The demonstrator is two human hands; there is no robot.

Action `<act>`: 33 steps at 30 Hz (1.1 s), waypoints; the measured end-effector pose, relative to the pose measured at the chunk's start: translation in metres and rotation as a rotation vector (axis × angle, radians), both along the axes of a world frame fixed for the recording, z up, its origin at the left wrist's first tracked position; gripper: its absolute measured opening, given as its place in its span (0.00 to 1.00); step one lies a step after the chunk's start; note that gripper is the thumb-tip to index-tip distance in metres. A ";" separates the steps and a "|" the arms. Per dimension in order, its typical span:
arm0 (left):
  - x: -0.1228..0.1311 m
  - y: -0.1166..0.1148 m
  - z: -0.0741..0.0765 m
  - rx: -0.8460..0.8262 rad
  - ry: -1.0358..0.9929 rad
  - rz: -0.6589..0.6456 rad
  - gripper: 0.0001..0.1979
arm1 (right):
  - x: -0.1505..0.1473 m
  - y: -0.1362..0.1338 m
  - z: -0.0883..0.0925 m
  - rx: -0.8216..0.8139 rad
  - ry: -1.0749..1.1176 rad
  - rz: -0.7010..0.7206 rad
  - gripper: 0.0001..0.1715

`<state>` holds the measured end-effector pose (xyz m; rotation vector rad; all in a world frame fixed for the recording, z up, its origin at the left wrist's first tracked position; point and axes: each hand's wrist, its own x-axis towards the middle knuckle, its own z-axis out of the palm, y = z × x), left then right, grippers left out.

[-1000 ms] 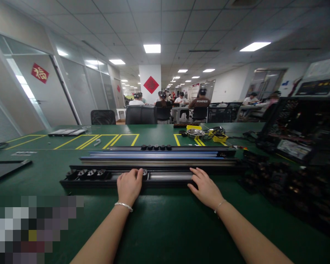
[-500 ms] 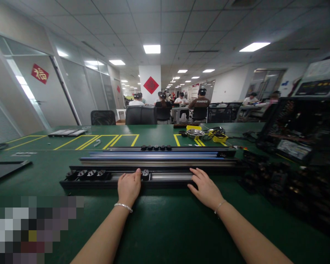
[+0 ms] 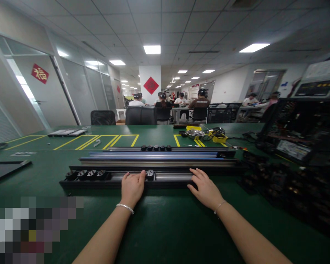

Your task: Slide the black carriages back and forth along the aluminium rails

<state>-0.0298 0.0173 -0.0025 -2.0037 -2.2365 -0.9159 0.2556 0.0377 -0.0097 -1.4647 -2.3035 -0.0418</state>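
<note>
A long black-and-silver power track rail [image 3: 176, 177] lies crosswise before me on the green table. My left hand [image 3: 132, 187] is closed over the rail's middle, its thumb against a small black socket module [image 3: 150, 174] seated in the channel; the fingertips are partly hidden. Farther right, my right hand [image 3: 205, 187] rests on the same rail with spread fingers, its thumb at the front edge. Several more socket modules [image 3: 91, 175] sit in the rail's left end.
Behind lie further rails, one blue-topped [image 3: 154, 155], and a row of socket modules [image 3: 156, 147]. A dark pile of parts [image 3: 288, 187] stands right, near a black rack [image 3: 299, 128]. A metal bowl [image 3: 195, 133] and a yellow tray [image 3: 219, 138] are at the back. A black panel [image 3: 8, 170] lies left.
My left hand has slid slightly right along the rail, and the socket module at its thumb has moved right with it. My right hand has stayed in place.
</note>
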 end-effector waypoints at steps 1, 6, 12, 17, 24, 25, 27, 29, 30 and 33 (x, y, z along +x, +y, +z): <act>0.000 0.000 0.000 0.000 -0.001 -0.003 0.28 | 0.000 0.000 0.000 0.000 -0.002 -0.002 0.14; 0.003 -0.001 0.001 0.005 0.012 -0.035 0.27 | 0.000 0.001 -0.001 0.006 -0.003 0.005 0.14; 0.006 -0.003 0.002 0.015 0.032 -0.084 0.26 | 0.001 0.003 -0.004 0.023 0.004 0.016 0.13; 0.007 -0.003 0.001 0.037 0.020 -0.116 0.26 | 0.000 0.002 -0.002 0.020 -0.004 0.011 0.13; 0.009 -0.004 0.003 0.024 0.010 -0.155 0.25 | 0.000 0.001 -0.001 0.013 -0.012 0.005 0.13; 0.010 -0.004 0.003 0.023 0.007 -0.162 0.25 | 0.000 0.001 -0.001 0.014 -0.015 0.004 0.13; 0.010 -0.004 0.004 0.018 0.003 -0.179 0.25 | 0.000 0.001 -0.001 0.019 -0.024 0.001 0.13; 0.010 -0.004 0.004 0.010 0.002 -0.187 0.25 | -0.001 0.001 -0.001 0.022 -0.030 -0.003 0.14; 0.010 -0.004 0.004 0.007 0.003 -0.188 0.25 | -0.001 0.000 -0.001 0.022 -0.030 -0.005 0.14; 0.010 -0.005 0.003 0.011 -0.001 -0.194 0.25 | -0.001 0.000 0.000 0.017 -0.025 -0.005 0.14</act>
